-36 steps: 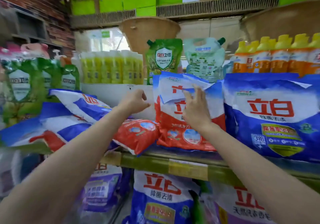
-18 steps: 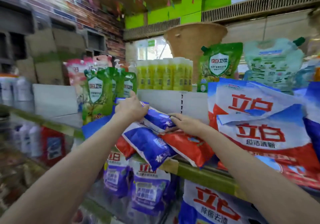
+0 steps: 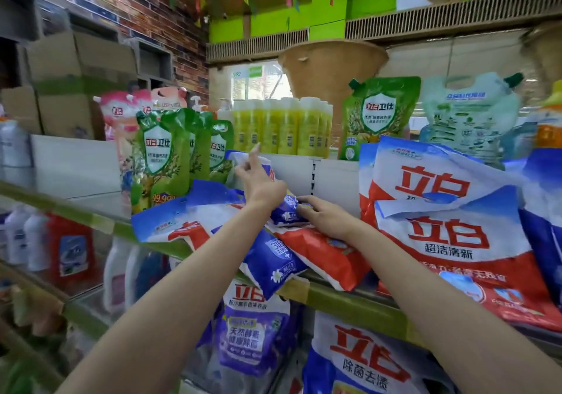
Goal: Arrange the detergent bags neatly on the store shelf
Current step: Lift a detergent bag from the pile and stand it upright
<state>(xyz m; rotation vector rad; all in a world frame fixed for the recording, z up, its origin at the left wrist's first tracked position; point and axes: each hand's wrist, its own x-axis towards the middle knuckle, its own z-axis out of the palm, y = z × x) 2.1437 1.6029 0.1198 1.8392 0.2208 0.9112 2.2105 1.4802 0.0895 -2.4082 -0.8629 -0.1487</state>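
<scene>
On the shelf (image 3: 343,298), slumped blue-white detergent bag (image 3: 267,259).

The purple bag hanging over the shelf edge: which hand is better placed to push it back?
Probably the left. The purple bag lies just under the left forearm, while the left hand touches a bag above. The right hand rests on another bag.

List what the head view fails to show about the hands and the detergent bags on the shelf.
- Left hand: its palm side faces away, so its grip on the blue bag is hidden.
- Right hand: fingertips sit against that bag; hold unclear.
- Blue-white bag: cut off by the right edge.
- Small print on the red-white bag: too blurred.
</scene>
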